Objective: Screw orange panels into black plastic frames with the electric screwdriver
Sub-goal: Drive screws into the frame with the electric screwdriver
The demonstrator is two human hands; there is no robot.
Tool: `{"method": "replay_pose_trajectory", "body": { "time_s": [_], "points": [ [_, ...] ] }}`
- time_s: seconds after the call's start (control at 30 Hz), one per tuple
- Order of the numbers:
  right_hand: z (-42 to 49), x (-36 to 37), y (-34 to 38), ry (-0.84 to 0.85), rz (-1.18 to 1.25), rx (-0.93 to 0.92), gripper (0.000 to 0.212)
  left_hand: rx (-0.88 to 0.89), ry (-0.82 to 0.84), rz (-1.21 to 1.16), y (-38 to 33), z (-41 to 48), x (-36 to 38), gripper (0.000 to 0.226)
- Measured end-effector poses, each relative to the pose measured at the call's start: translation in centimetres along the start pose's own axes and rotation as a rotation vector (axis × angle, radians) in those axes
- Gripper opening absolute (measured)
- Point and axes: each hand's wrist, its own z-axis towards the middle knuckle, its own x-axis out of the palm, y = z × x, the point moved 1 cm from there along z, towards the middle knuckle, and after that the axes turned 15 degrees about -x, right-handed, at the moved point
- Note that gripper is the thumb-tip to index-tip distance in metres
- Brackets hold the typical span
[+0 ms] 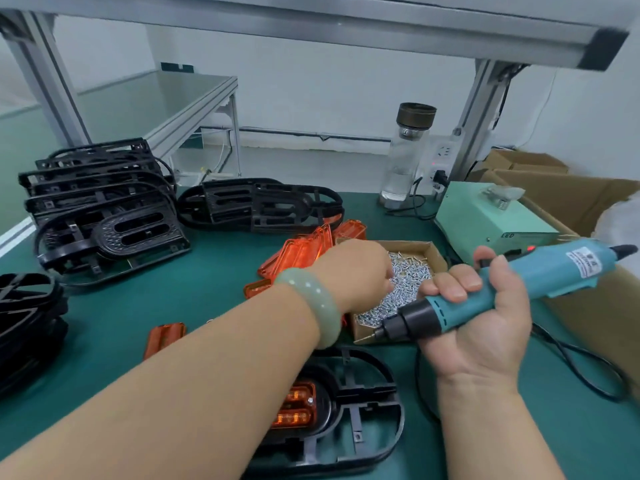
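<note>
Head view: we grip the electric screwdriver (540, 275) in our right hand (485, 317), fingers wrapped round its teal body above the desk (173, 306). Its long axis runs from lower left to upper right, the bit pointing left and slightly down over the cardboard box (437, 255) of screws (412, 271). Our left hand (353, 271) reaches into those screws; its fingers are hidden, so we cannot tell whether they pinch any. Nearest us a black plastic frame (367, 389) lies flat, an orange panel (298, 407) seated in its left end.

Black frame (367, 427) flat at near edge, orange panel (294, 405) seated inside; teal screwdriver (502, 285) tilted, bit down-left.
</note>
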Motion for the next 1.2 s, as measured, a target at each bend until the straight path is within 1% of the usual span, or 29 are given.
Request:
{"method": "replay_pose_trajectory", "body": {
  "time_s": [0.13, 0.2, 0.3, 0.4, 0.47, 0.6, 0.67, 0.77, 0.87, 0.97, 1.0, 1.1, 1.2],
  "points": [
    [0.0, -0.1, -0.2, -0.017, -0.004, 0.03, 0.009, -0.025, 0.166, 0.236, -0.9, 2.0, 1.8, 0.039],
    [0.1, -0.1, -0.3, -0.019, -0.002, 0.039, 0.008, -0.002, 0.141, 0.27, -0.9, 2.1, 2.1, 0.033],
    [0.1, 0.0, -0.5, -0.022, 0.013, 0.048, 0.008, 0.002, 0.053, 0.19, -0.6, 2.0, 2.3, 0.022],
    [0.1, 0.0, -0.5, -0.018, 0.015, 0.046, 0.009, 0.009, -0.023, 0.05, -0.2, 1.6, 2.3, 0.014],
    [0.0, 0.0, -0.5, -0.012, 0.007, 0.043, 0.009, 0.023, -0.046, -0.024, -0.1, 1.5, 1.9, 0.015],
    [0.0, 0.0, -0.4, -0.005, 0.02, 0.041, 0.01, 0.073, -0.016, -0.083, -0.1, 1.4, 1.4, 0.021],
    [0.0, 0.1, -0.5, -0.001, 0.029, 0.045, 0.01, 0.088, -0.035, -0.129, -0.2, 1.1, 1.2, 0.024],
    [-0.1, 0.1, -0.5, 0.008, 0.041, 0.058, 0.01, 0.02, -0.101, -0.312, 0.1, 0.4, 0.6, 0.028],
    [-0.3, 0.2, -0.6, 0.02, 0.04, 0.073, 0.01, -0.102, -0.154, -0.594, 1.2, -0.9, 0.0, 0.027],
    [-0.6, 0.4, -0.8, 0.033, 0.037, 0.076, 0.01, -0.198, -0.151, -0.899, 3.0, -3.1, -0.1, 0.031],
    [-0.7, 0.5, -0.8, 0.04, 0.036, 0.08, 0.01, -0.217, -0.158, -0.959, 3.6, -4.0, -0.2, 0.033],
    [-1.3, 0.8, -1.1, 0.069, 0.031, 0.098, 0.01, -0.246, -0.181, -1.036, 6.0, -6.7, -0.1, 0.036],
    [-1.9, 1.0, -1.3, 0.092, 0.033, 0.104, 0.01, -0.249, -0.21, -1.153, 8.0, -9.6, 0.7, 0.026]
  ]
}}
